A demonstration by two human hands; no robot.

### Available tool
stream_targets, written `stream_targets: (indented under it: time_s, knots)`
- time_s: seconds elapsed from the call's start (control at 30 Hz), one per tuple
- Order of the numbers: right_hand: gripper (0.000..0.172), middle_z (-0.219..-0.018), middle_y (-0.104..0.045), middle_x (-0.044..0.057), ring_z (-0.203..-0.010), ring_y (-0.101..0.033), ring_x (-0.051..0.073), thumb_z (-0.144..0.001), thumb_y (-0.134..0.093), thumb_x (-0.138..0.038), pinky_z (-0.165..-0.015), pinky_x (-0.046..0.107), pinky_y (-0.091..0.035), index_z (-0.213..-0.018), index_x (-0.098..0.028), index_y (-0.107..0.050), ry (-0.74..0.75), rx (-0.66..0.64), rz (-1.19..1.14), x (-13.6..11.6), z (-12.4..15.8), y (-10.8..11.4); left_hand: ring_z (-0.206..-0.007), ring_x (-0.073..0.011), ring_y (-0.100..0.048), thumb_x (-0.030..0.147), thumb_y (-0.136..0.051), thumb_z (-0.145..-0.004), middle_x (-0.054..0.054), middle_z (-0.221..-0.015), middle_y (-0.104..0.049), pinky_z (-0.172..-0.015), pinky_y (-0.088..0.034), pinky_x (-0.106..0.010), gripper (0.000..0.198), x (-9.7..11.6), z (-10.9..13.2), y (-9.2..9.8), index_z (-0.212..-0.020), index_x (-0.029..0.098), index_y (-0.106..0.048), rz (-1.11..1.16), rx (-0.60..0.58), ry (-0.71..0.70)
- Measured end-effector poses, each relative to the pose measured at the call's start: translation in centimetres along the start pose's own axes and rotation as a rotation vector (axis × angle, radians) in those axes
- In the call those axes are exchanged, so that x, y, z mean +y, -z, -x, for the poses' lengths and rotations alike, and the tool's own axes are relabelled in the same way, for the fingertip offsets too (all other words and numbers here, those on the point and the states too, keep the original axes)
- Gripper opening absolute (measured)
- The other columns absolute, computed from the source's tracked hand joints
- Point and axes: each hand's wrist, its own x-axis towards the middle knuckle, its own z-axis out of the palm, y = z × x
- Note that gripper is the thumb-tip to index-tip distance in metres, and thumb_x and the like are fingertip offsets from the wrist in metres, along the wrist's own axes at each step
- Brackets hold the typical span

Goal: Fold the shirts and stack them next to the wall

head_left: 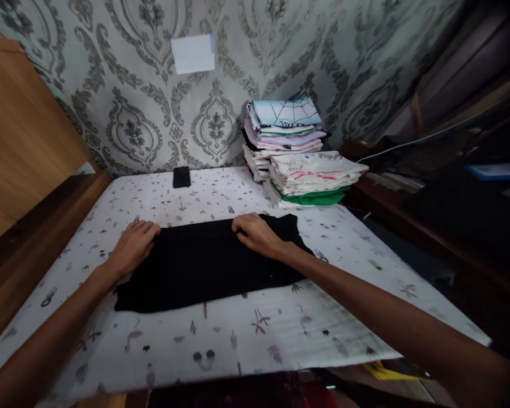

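Observation:
A black folded cloth (204,266) lies flat on the white patterned sheet (221,340), with its long side running left to right. At the cloth's upper left corner, my left hand (136,241) has its fingers curled over the edge. Further right along the same far edge rests my right hand (257,233), fingers bent and closed on the fabric. The cloth's right end reaches out past my right wrist.
Behind on the right stand stacks of folded clothes (306,173). A black phone-like object (181,177) lies near the wall. Wooden furniture (25,136) borders the left side, and dark clutter with a white cable is at the right.

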Motion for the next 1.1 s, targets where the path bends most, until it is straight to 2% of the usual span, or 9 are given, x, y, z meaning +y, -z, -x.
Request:
stream_targets:
  time_s: [0.1, 0.3, 0.53, 0.6, 0.7, 0.77, 0.93, 1.03, 1.1]
  knots:
    - [0.018, -0.087, -0.065, 0.006, -0.088, -0.057, 0.021, -0.079, -0.048, -0.003, -0.087, 0.036, -0.040, -0.084, -0.019, -0.056, 0.058, -0.012, 0.055, -0.4, 1.6, -1.1, -0.095, -0.0284, -0.058, 0.006, -0.038, -0.083, -0.010, -0.097, -0.064, -0.084, -0.042, -0.042, 0.027, 0.3, 0.8, -0.7, -0.099, 0.021, -0.054, -0.063, 0.000, -0.020]
    - [0.020, -0.086, -0.064, 0.005, -0.086, -0.057, 0.020, -0.078, -0.050, -0.001, -0.087, 0.035, -0.039, -0.084, -0.019, -0.057, 0.055, 0.047, 0.037, -0.5, 1.6, -1.5, -0.094, -0.0299, -0.060, 0.007, -0.038, -0.085, -0.011, -0.097, -0.064, -0.082, -0.043, -0.044, 0.028, -0.2, 1.0, -1.1, -0.099, 0.020, -0.058, -0.118, 0.038, -0.014]
    - [0.019, -0.084, -0.064, 0.004, -0.083, -0.057, 0.020, -0.079, -0.050, -0.002, -0.086, 0.037, -0.041, -0.085, -0.019, -0.058, 0.064, 0.055, 0.006, -0.6, 2.0, -1.9, -0.095, -0.0284, -0.058, 0.008, -0.040, -0.086, -0.011, -0.099, -0.063, -0.080, -0.044, -0.040, 0.027, -1.4, 1.5, -0.8, -0.097, 0.021, -0.060, -0.181, 0.087, 0.157]
    - [0.020, -0.086, -0.064, 0.005, -0.083, -0.057, 0.020, -0.080, -0.050, -0.003, -0.084, 0.036, -0.042, -0.086, -0.019, -0.059, 0.080, 0.046, 0.007, -0.5, 2.1, -2.0, -0.095, -0.0283, -0.057, 0.008, -0.039, -0.086, -0.011, -0.099, -0.063, -0.081, -0.045, -0.039, 0.027, -1.9, 1.8, -0.9, -0.095, 0.021, -0.061, -0.179, 0.083, 0.169]
    - [0.021, -0.090, -0.066, 0.006, -0.087, -0.058, 0.021, -0.081, -0.049, -0.004, -0.082, 0.037, -0.044, -0.088, -0.019, -0.060, 0.114, 0.018, 0.003, -0.4, 2.4, -1.9, -0.095, -0.0270, -0.057, 0.006, -0.038, -0.083, -0.010, -0.097, -0.063, -0.082, -0.045, -0.038, 0.029, -2.5, 2.5, -1.1, -0.095, 0.021, -0.061, -0.084, -0.003, 0.127]
    - [0.021, -0.094, -0.067, 0.007, -0.090, -0.059, 0.022, -0.083, -0.049, -0.005, -0.083, 0.039, -0.046, -0.090, -0.020, -0.062, 0.133, 0.010, -0.010, -0.5, 2.6, -1.7, -0.093, -0.0257, -0.058, 0.006, -0.038, -0.082, -0.009, -0.094, -0.063, -0.082, -0.045, -0.036, 0.029, -3.1, 3.1, -1.1, -0.094, 0.021, -0.060, -0.007, -0.038, 0.154]
    - [0.021, -0.103, -0.069, 0.009, -0.097, -0.063, 0.023, -0.088, -0.049, -0.010, -0.085, 0.041, -0.051, -0.095, -0.020, -0.066, 0.155, 0.041, -0.062, -0.4, 3.1, -1.5, -0.089, -0.0229, -0.060, 0.012, -0.040, -0.080, -0.005, -0.092, -0.065, -0.076, -0.044, -0.033, 0.023, -4.7, 3.4, -0.9, -0.088, 0.022, -0.059, 0.166, 0.065, 0.420]
    - [0.020, -0.105, -0.070, 0.010, -0.099, -0.064, 0.024, -0.089, -0.050, -0.012, -0.085, 0.042, -0.053, -0.096, -0.020, -0.067, 0.170, 0.090, -0.093, -0.3, 3.3, -1.8, -0.082, -0.0208, -0.061, 0.025, -0.043, -0.085, -0.003, -0.086, -0.066, -0.077, -0.046, -0.032, 0.018, -4.8, 2.6, -1.2, -0.091, 0.022, -0.060, 0.327, 0.078, 0.486]
    - [0.020, -0.106, -0.070, 0.010, -0.100, -0.065, 0.024, -0.089, -0.050, -0.012, -0.087, 0.043, -0.053, -0.096, -0.020, -0.067, 0.168, 0.113, -0.109, -0.2, 3.5, -2.0, -0.086, -0.0215, -0.062, 0.036, -0.042, -0.089, -0.004, -0.089, -0.067, -0.081, -0.048, -0.034, 0.025, -4.3, 1.9, -1.6, -0.096, 0.020, -0.061, 0.376, 0.067, 0.491]
